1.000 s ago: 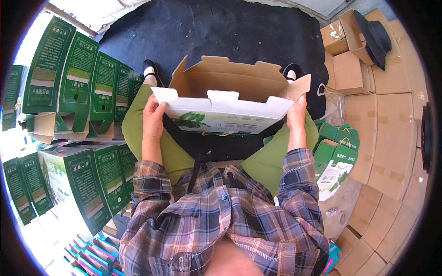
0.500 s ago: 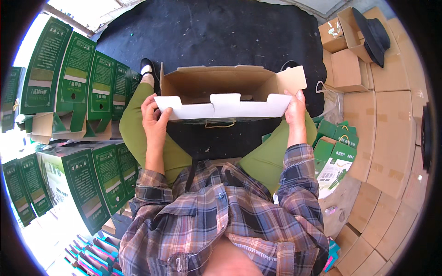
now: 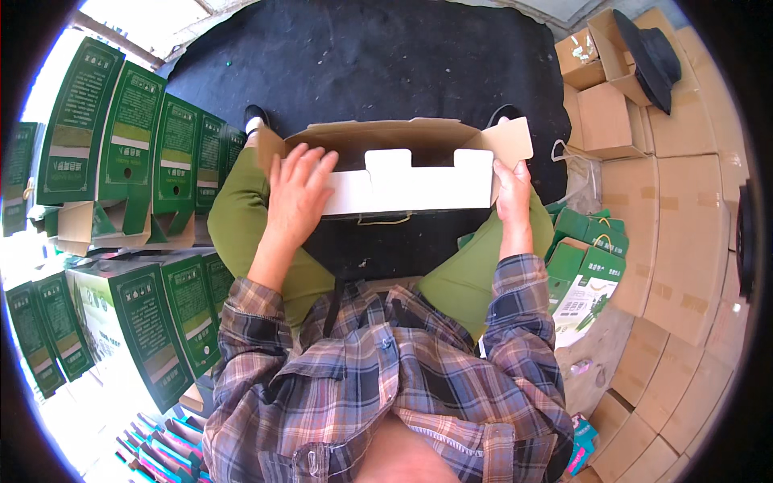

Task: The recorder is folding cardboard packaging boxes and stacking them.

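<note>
Pressing flat on the near white flap, the left hand has its fingers spread wide over the left end of the cardboard box, no longer curled around the edge as it was a moment ago. The right hand is clamped on the box's right end, thumb and fingers pinching the wall just below the small brown side flap. The two hands are well apart, one at each end, with the box between them, resting over the person's lap between the green trouser legs.

Since a second ago the long white flap, with its notched top edge, has swung from sticking out toward the body to standing nearly upright against the open brown interior. My reading is that the folding of this flap is nearly through, with the left palm now pushing it home.

Just left of the left hand stand rows of tall green cartons. Right of the right hand lie flat green packs, then plain brown boxes and a dark hat. Beyond both hands spreads a black mat on the floor.
</note>
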Demonstrator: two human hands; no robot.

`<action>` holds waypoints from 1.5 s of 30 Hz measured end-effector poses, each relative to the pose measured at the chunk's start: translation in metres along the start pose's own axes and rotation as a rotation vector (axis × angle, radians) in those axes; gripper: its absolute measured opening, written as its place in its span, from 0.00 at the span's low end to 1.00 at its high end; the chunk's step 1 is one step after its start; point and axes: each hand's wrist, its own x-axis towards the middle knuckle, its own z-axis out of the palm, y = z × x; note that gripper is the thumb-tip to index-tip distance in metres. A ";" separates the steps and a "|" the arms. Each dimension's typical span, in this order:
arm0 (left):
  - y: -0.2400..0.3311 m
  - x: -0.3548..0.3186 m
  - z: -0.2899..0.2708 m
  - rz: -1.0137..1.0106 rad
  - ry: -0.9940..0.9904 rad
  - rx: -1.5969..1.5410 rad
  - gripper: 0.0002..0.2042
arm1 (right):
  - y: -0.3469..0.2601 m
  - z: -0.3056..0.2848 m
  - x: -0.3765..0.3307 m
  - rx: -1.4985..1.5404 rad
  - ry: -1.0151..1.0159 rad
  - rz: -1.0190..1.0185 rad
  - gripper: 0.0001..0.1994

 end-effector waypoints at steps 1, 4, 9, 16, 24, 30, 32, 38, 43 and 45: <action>-0.002 0.001 0.002 -0.119 -0.005 -0.016 0.30 | 0.001 0.000 0.000 0.000 0.001 -0.002 0.14; -0.007 0.004 0.009 -0.251 -0.030 -0.044 0.35 | 0.003 -0.004 -0.001 -0.027 -0.045 -0.058 0.15; -0.003 0.017 0.014 -0.245 -0.081 -0.063 0.40 | 0.004 -0.004 -0.005 -0.151 -0.081 -0.034 0.16; -0.007 0.015 0.026 -0.303 -0.101 -0.019 0.44 | -0.001 0.006 -0.001 -0.637 -0.279 -0.314 0.17; -0.002 0.003 0.026 -0.242 0.005 0.004 0.40 | -0.005 0.032 0.003 -0.911 -0.324 -0.360 0.24; 0.006 -0.019 0.020 -0.317 0.430 0.124 0.34 | -0.003 0.026 0.008 -1.047 -0.349 -0.433 0.31; -0.002 -0.023 0.019 -0.302 0.426 0.106 0.37 | -0.004 0.029 0.008 -1.083 -0.343 -0.448 0.34; -0.007 -0.030 0.031 -0.315 0.369 -0.356 0.38 | -0.007 0.035 0.008 -1.097 -0.352 -0.350 0.36; -0.004 -0.026 0.030 -0.312 0.043 -0.192 0.18 | -0.008 0.035 0.006 -1.056 -0.318 -0.412 0.36; -0.015 -0.028 0.035 -0.336 0.076 -0.283 0.17 | -0.004 0.031 0.006 -1.059 -0.314 -0.447 0.35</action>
